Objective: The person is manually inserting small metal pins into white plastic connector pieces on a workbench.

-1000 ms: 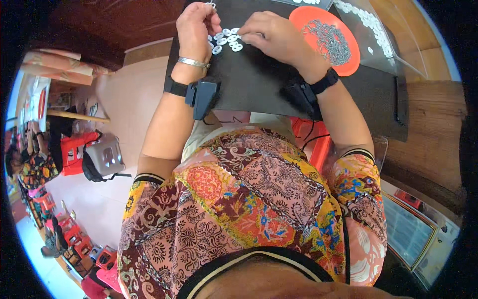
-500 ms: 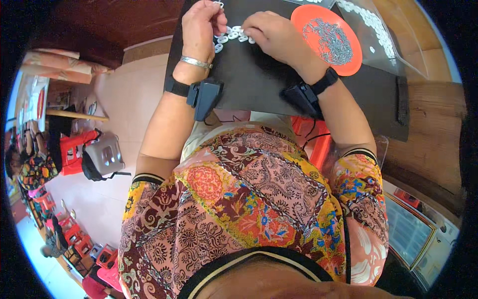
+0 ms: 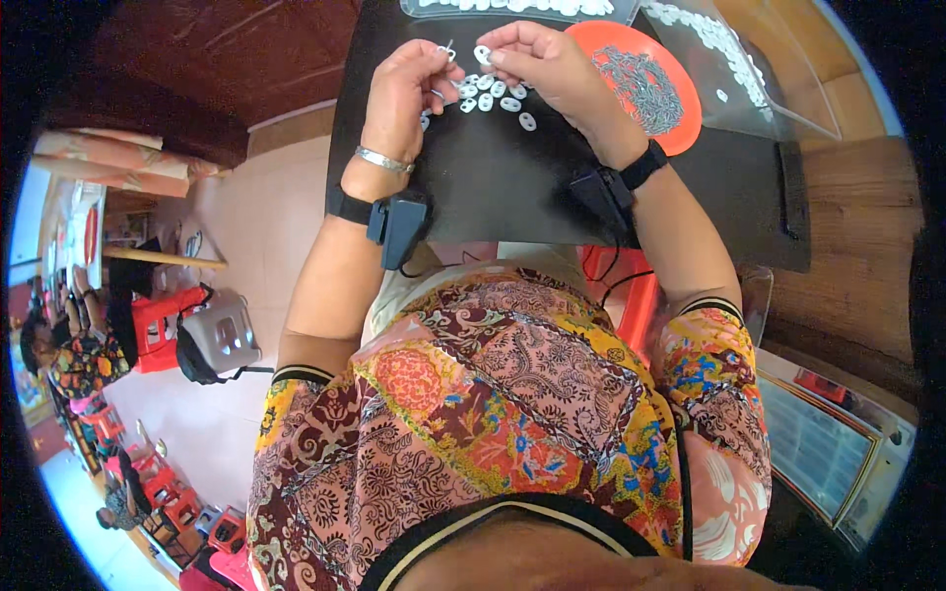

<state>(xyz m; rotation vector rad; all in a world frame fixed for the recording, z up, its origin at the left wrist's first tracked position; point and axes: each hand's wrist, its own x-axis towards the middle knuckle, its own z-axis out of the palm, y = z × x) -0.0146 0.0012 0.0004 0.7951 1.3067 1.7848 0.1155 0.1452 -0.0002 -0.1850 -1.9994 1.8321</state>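
Observation:
My left hand [image 3: 397,94] pinches a small white plastic piece [image 3: 449,52] with a thin metal nail standing up from it. Between thumb and forefinger of my right hand [image 3: 552,74] is an oval white plastic piece [image 3: 482,56] with holes, held a short way from the left fingertips. Below both hands, several loose oval white pieces [image 3: 485,102] lie spread on the black table [image 3: 503,187]. An orange plate [image 3: 690,113] piled with small grey metal nails [image 3: 645,89] stands just right of my right hand.
Beyond my hands, a clear container [image 3: 419,10] holds more white pieces. A clear plastic sheet or tray [image 3: 803,108] with white pieces lies at the far right. On the left are a grey stool [image 3: 222,330] and several red stools; people sit farther off.
My right hand has lifted an oval white piece from the loose ones and brought it near the left fingertips. My left hand has come slightly lower, still pinching its piece.

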